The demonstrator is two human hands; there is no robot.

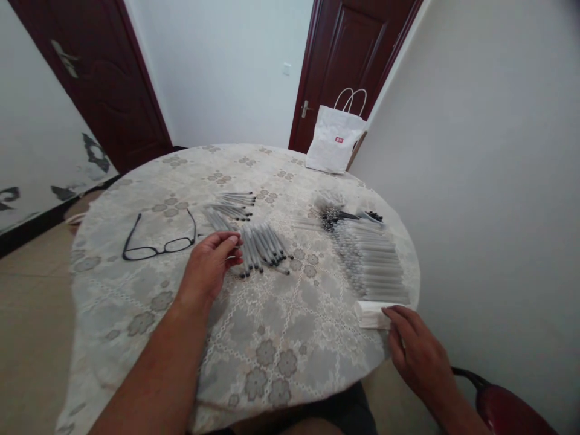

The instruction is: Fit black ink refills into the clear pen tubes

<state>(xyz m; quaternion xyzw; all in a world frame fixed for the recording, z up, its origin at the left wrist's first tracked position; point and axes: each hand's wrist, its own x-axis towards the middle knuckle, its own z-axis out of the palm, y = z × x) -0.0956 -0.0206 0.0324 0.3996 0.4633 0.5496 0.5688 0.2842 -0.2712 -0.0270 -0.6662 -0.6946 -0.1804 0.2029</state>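
My left hand (pixel 209 267) rests on the table with its fingers curled, the fingertips touching a pile of grey pens (pixel 263 244) in the middle. My right hand (pixel 414 350) lies at the table's near right edge, its fingers closed against a small white box (pixel 371 314). Behind that box runs a long row of clear pen barrels (pixel 374 257). A second, smaller bunch of pens (pixel 235 204) lies farther back. Whether the left fingers pinch a pen is unclear.
The round table (pixel 272 338) has a flowered lace cloth. Black glasses (pixel 158 241) lie at the left. A white paper bag (pixel 334 139) stands at the far edge. Small dark pen parts (pixel 335 214) sit at the row's far end. A red chair (pixel 507 411) is at lower right.
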